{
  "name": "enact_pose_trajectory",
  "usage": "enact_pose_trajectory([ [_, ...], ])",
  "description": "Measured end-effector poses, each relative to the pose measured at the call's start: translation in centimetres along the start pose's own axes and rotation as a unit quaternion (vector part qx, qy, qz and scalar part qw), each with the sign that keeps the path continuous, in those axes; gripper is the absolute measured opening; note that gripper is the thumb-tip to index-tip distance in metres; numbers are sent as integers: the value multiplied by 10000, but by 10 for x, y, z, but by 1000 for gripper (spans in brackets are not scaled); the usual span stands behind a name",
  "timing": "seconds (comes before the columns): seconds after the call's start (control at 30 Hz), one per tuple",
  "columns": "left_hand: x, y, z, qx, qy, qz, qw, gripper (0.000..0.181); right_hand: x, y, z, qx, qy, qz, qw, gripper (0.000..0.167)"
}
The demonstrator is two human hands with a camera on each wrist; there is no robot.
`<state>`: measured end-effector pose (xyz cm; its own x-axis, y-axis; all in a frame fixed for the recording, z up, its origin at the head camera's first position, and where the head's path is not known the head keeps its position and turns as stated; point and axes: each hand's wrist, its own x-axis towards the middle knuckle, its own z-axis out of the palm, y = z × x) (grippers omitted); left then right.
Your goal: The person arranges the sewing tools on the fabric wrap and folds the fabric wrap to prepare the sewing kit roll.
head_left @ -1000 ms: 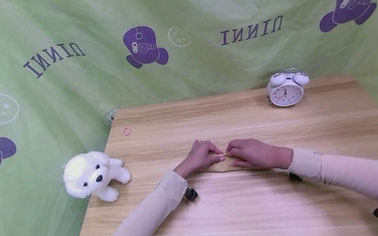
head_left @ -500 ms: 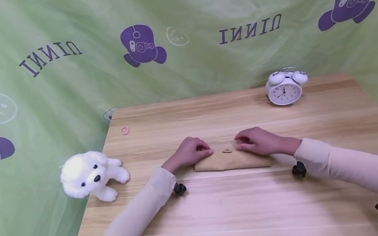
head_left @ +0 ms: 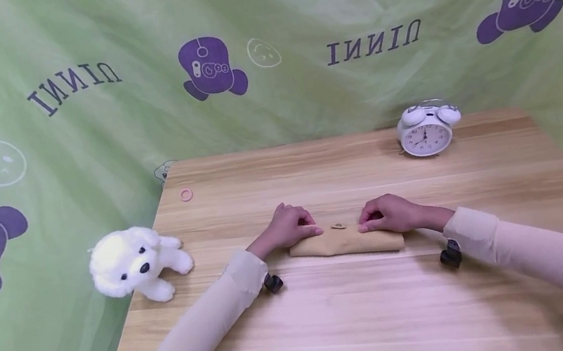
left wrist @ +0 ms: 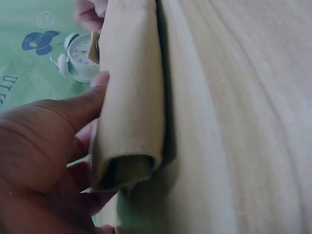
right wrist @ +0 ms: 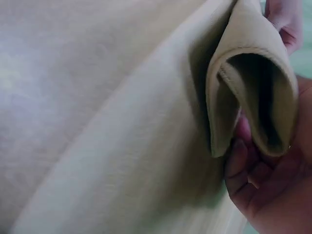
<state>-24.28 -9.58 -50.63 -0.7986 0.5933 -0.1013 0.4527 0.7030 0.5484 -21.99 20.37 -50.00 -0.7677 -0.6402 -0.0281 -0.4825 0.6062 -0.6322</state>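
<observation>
A folded tan case [head_left: 346,244] of thick, felt-like material lies across the middle of the table, a small tab [head_left: 338,226] with a dark fastener at its far edge. Left of the tab, my left hand [head_left: 290,226] pinches the far edge; in the left wrist view its thumb [left wrist: 92,100] presses the top and the fingers go underneath. My right hand [head_left: 388,215] pinches the same edge on the right. From the right wrist view, the case's open end [right wrist: 253,97] shows a curved, layered fold, with fingers [right wrist: 237,163] curled beneath it. The inside is dark.
A white plush dog [head_left: 138,265] sits at the table's left edge. Behind it lies a small pink ring [head_left: 186,194]. At the back right stands a white twin-bell alarm clock [head_left: 425,133]. A green printed curtain [head_left: 299,108] hangs behind the wooden table [head_left: 364,319].
My hands have parted from the middle of the case, uncovering the tab, and now pinch its far edge on either side. The case's front looks more rounded than half a second ago.
</observation>
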Motion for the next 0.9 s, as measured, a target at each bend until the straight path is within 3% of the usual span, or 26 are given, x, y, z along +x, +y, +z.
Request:
enact_pose_trajectory([
  [0.13, -1, -8, 1, -122, -22, 128, 9998, 22, 1, -1, 5, -450, -45, -43, 9990, 16],
  [0.27, -5, -18, -1, -275, -195, 289, 9990, 17, -3, -1, -2, -491, -171, -110, 9986, 16],
  [0.4, -15, -26, -5, -92, -337, 215, 9992, 22, -19, 1, -15, -512, -442, 7, 9977, 17],
  [0.53, -23, -27, -11, 164, -234, 125, 9995, 21, -32, 4, -19, -362, -582, 42, 9976, 16],
  [0.7, -29, -23, -13, 387, -48, 15, 9992, 12, -32, 11, -13, -252, -328, 122, 9991, 12],
  [0.9, -30, -23, -16, 173, -261, -87, 9995, 13, -40, 10, -18, 70, -280, 374, 9989, 11],
])
